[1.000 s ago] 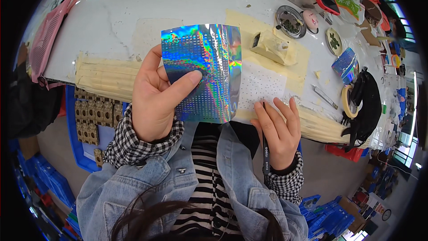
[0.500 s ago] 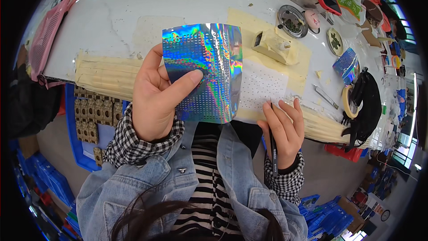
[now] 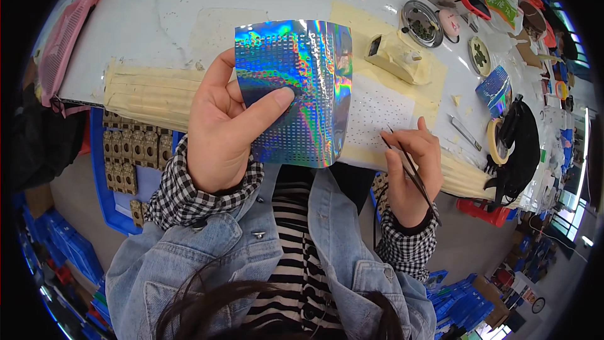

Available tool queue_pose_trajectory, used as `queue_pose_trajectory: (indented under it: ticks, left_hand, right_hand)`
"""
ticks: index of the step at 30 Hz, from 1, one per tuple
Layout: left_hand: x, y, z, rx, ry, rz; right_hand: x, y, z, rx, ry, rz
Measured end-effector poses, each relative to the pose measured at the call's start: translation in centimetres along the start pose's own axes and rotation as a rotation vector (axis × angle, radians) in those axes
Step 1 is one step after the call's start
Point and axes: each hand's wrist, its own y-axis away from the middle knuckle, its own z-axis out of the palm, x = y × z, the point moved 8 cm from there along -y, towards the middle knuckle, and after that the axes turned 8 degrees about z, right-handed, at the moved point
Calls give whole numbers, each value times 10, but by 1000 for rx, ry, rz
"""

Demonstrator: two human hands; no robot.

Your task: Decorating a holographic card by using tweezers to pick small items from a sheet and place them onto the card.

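Note:
My left hand [image 3: 229,123] grips a shiny holographic sheet [image 3: 314,101] by its left side, thumb lying across the front and the other fingers behind. Rows of small marks cover most of the sheet. On the right, my right hand [image 3: 415,170] holds dark tweezers [image 3: 412,173] between thumb and fingers, their tips apart and pointing up and away from me. Those tips are over a white sheet dotted with small marks [image 3: 377,116], which is partly hidden behind the holographic sheet. Beyond it stands a block wrapped in yellowish tape [image 3: 402,60].
A blue tray [image 3: 104,182] of camouflage-patterned parts sits below the table edge at left. A pink basket [image 3: 72,44] is at far left. To the right are a round dish of dark bits [image 3: 421,23], silver tweezers [image 3: 465,132], a tape roll [image 3: 498,141] and a black pouch [image 3: 521,138].
My right hand has turned, and the tweezers now slant across the fingers with their tips apart. The holographic sheet has shifted slightly up and right in view.

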Motion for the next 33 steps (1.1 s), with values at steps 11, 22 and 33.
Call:
queue_pose_trajectory:
  ticks: [11, 22, 33]
  left_hand:
    - [1, -2, -4, 6, 10, 0]
    - [-1, -2, -4, -25, 20, 1]
    - [1, -3, -4, -20, 8, -5]
  right_hand:
    - [1, -9, 2, -44, 32, -40]
    - [-9, -14, 8, -87, 133, -130]
    - [-13, -10, 6, -103, 143, -135]
